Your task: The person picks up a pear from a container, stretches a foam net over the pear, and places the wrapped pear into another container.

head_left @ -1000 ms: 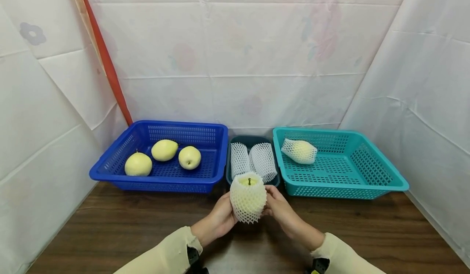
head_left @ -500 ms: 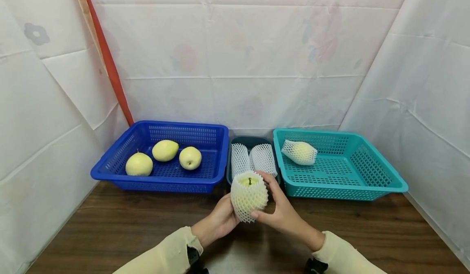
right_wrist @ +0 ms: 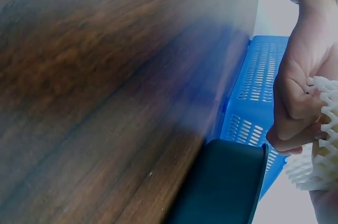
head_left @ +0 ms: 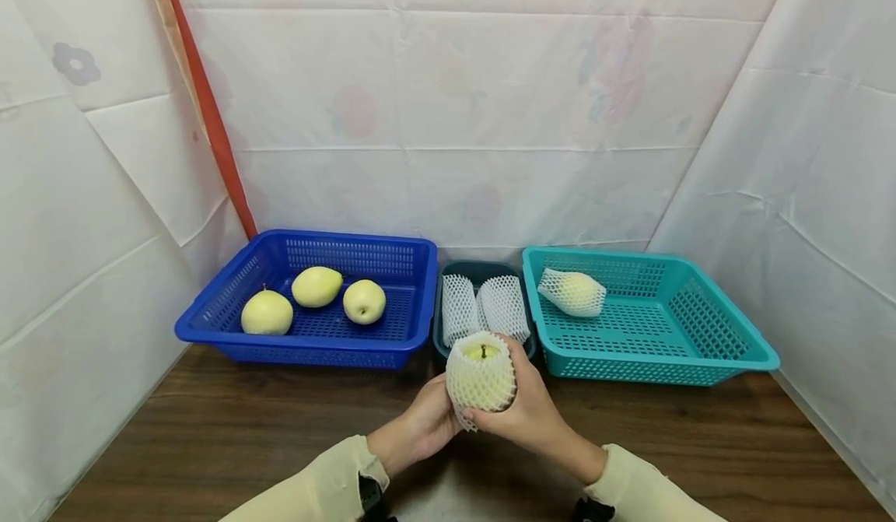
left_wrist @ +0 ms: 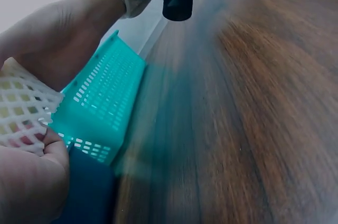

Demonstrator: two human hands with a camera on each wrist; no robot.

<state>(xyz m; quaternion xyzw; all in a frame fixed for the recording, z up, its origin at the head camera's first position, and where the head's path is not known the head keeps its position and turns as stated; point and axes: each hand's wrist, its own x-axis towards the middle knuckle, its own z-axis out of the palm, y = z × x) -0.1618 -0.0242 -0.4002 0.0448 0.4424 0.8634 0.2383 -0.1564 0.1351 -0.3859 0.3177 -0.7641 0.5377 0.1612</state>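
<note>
Over the table's front middle, a yellow-green pear (head_left: 480, 351) sits upright in a white foam net (head_left: 477, 388), its stem showing at the open top. My right hand (head_left: 530, 413) grips the wrapped pear from the right, thumb in front and fingers behind. From the left, my left hand (head_left: 420, 421) holds the net's lower edge; in the right wrist view its fingers (right_wrist: 296, 110) curl against the net. The palm side of the right hand is hidden behind the fruit. Beyond the hands, a small dark tray (head_left: 438, 335) contains several folded foam nets (head_left: 502, 308).
On the left stands a blue basket (head_left: 315, 345) with three bare pears (head_left: 364, 302). A teal basket (head_left: 651, 362) on the right holds one netted pear (head_left: 577, 293). Both stand on the brown wooden table (head_left: 280, 421), with white cloth (head_left: 448, 102) hanging behind.
My right hand has come round from the pear's side to grip it with the thumb in front. The wrapped pear has shifted slightly right and down between the hands.
</note>
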